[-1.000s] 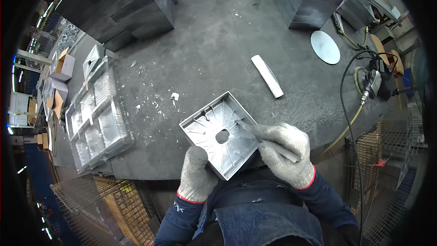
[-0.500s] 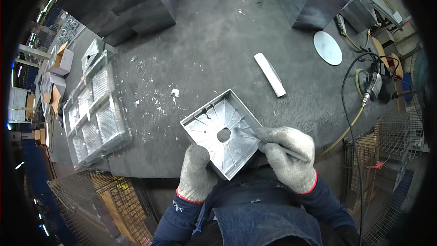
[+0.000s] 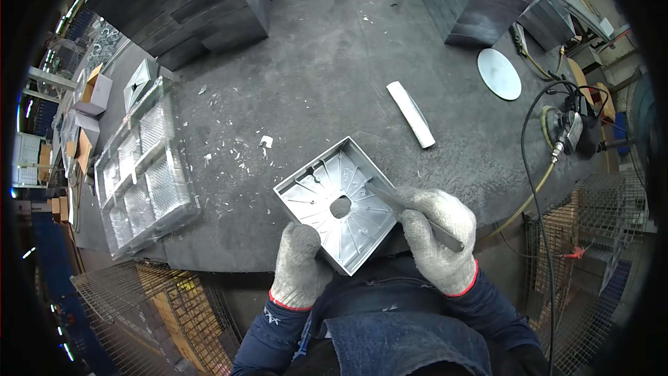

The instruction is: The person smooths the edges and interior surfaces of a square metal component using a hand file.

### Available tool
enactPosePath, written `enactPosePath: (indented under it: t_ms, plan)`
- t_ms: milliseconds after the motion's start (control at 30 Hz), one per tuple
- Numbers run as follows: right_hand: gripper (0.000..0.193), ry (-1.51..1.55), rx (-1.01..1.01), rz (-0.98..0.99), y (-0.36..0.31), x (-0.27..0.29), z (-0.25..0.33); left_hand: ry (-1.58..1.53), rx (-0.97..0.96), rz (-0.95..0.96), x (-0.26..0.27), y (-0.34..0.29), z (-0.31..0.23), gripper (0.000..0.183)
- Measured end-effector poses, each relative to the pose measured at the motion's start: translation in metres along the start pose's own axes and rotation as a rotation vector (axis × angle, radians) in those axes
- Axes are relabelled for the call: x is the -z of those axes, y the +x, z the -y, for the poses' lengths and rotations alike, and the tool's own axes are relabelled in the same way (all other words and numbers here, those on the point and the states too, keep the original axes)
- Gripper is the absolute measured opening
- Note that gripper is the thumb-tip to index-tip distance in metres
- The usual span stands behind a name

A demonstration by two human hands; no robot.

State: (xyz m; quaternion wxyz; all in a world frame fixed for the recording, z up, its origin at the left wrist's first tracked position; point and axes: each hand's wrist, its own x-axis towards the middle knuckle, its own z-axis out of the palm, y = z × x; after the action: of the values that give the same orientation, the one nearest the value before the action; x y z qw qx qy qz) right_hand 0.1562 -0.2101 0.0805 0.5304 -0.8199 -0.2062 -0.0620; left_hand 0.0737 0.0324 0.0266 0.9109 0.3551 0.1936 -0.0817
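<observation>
A square, shallow cast-metal box (image 3: 323, 237) sits turned corner-first at the table's near edge, its ribbed inside facing up and a round hole in the middle. My left hand (image 3: 298, 264), in a grey-white knit glove, closes on its near left side, thumb at the rim and fingers hidden below. My right hand (image 3: 442, 230), gloved alike, is wrapped round a flat metal file (image 3: 445, 237). One end of the file sticks out behind the hand; its other end reaches over the box's right wall into the ribbed inside.
White scraps (image 3: 266, 141) lie scattered left of the box. Beyond it is a white roll (image 3: 410, 115); a round disc (image 3: 499, 74) lies farther right. A clear divided plastic tray (image 3: 146, 188) stands left, a hosed power sander (image 3: 567, 129) right. Dark stacked blocks (image 3: 202, 10) rise behind.
The file has shifted and now slants more steeply across the box's right wall, with more of its rear end showing. My right hand has moved slightly; the left keeps its place.
</observation>
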Motion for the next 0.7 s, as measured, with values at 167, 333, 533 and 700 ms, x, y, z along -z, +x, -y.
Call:
enactPosePath:
  t_ms: [167,333,533,700]
  plan:
    - [0.026,0.050,-0.015,0.001,-0.005,0.001,-0.002,0.097,-0.027,0.004,0.003,-0.002,0.002,0.105]
    - [0.028,0.015,0.054,0.050,-0.003,0.003,-0.003,0.274,-0.069,0.008,0.006,-0.003,0.002,0.107]
    - [0.035,-0.146,0.188,0.099,0.008,0.012,0.000,0.098,-0.002,-0.020,-0.003,-0.007,0.001,0.106]
    - [0.038,-0.135,0.209,0.373,0.016,0.019,0.011,0.115,0.026,-0.025,-0.006,-0.006,-0.003,0.109]
